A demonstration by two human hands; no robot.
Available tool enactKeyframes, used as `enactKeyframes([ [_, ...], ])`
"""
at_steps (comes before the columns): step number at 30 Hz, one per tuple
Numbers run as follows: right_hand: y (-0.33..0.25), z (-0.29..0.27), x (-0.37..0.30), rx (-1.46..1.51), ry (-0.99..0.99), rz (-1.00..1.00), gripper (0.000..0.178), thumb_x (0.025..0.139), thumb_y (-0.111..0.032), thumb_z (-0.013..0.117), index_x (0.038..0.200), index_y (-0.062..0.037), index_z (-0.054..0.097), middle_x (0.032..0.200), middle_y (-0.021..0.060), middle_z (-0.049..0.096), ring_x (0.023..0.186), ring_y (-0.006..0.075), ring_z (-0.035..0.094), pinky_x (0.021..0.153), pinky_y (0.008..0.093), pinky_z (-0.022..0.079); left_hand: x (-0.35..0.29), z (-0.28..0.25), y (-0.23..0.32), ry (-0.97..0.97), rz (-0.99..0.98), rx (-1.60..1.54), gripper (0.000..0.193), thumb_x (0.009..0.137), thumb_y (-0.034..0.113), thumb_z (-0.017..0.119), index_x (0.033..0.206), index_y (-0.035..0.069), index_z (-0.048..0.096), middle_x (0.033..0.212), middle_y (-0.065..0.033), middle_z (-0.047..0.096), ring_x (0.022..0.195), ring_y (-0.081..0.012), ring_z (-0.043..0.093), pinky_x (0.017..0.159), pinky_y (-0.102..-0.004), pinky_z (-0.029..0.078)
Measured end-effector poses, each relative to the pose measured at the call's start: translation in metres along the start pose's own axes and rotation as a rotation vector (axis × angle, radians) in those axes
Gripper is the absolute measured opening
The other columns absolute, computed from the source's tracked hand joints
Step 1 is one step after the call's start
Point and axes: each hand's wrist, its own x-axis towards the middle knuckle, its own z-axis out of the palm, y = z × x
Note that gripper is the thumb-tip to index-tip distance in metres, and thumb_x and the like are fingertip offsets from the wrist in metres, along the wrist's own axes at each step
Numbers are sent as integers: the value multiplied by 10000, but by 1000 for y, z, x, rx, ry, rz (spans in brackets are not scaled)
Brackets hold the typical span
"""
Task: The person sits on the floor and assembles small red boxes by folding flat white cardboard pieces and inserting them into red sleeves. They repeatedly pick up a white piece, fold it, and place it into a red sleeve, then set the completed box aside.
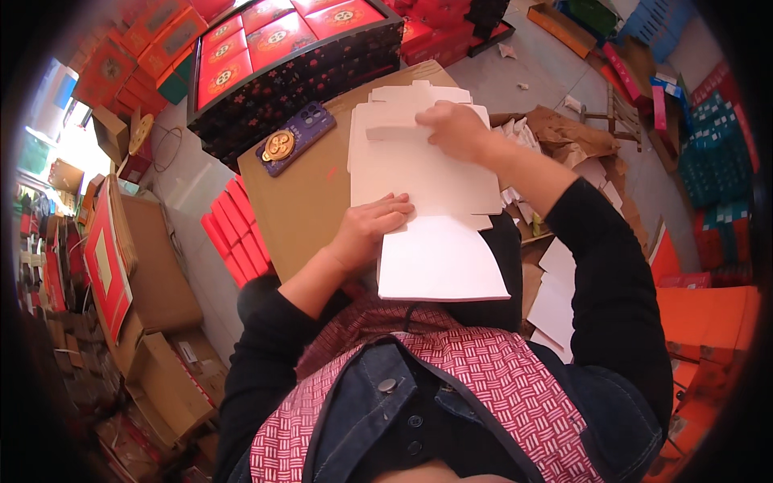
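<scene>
A white die-cut cardboard blank (427,181) lies flat in front of me, with more white card edges showing under it. Its near panel (439,262) reaches down over my lap. My right hand (462,134) is closed near the far end, pinching one end of a narrow raised white flap (394,131). The thumb side is partly hidden. On the blank's left edge rests my left hand (370,229), fingers lying on the card. Beneath is a brown cardboard work surface (310,201).
A purple phone (310,131) with a round gold ornament lies at the far left of the surface. Behind it stands a dark patterned box (302,88) holding red packages. Red boxes (236,233) sit at the left; crumpled brown paper (572,137) and white scraps lie right.
</scene>
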Motion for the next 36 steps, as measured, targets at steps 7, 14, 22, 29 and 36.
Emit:
enactKeyframes([
  [7, -21, 14, -23, -51, 266, -124, 113, 714, -102, 649, 757, -73, 548, 713, 56, 534, 708, 229, 546, 656, 350, 475, 2, -1, 5, 6, 15, 27, 186, 744, 85, 663, 914, 13, 638, 1033, -97, 676, 1034, -262, 646, 939, -378, 517],
  [14, 38, -17, 12, 599, -251, 348, 263, 788, -144, 693, 1014, -10, 673, 905, 77, 689, 852, 127, 624, 779, 269, 484, 4, -3, 3, -11, 33, 17, 151, 741, 81, 661, 864, 8, 610, 1041, -103, 673, 1027, -262, 648, 947, -393, 512],
  [22, 37, -31, 49, 365, -341, 265, 179, 721, -89, 713, 884, -16, 710, 768, 107, 686, 673, 183, 636, 658, 305, 506, 0, -1, -3, 7, 45, 38, 152, 723, 84, 657, 843, 10, 598, 1045, -102, 672, 1020, -265, 649, 945, -391, 515],
  [29, 37, -13, 40, 192, -188, 190, 119, 729, -104, 680, 817, -22, 686, 787, 112, 663, 731, 248, 640, 669, 333, 505, 4, -4, 2, 13, 42, 39, 149, 712, 79, 665, 820, 14, 586, 1046, -110, 672, 1027, -268, 649, 941, -397, 516],
  [36, 27, 8, 23, -255, -40, -227, 65, 768, -87, 599, 724, -39, 603, 797, 60, 588, 833, 233, 592, 719, 329, 494, 1, -3, 2, -17, 18, 7, 175, 712, 76, 686, 811, 4, 562, 1053, -137, 672, 1050, -305, 642, 959, -420, 499],
])
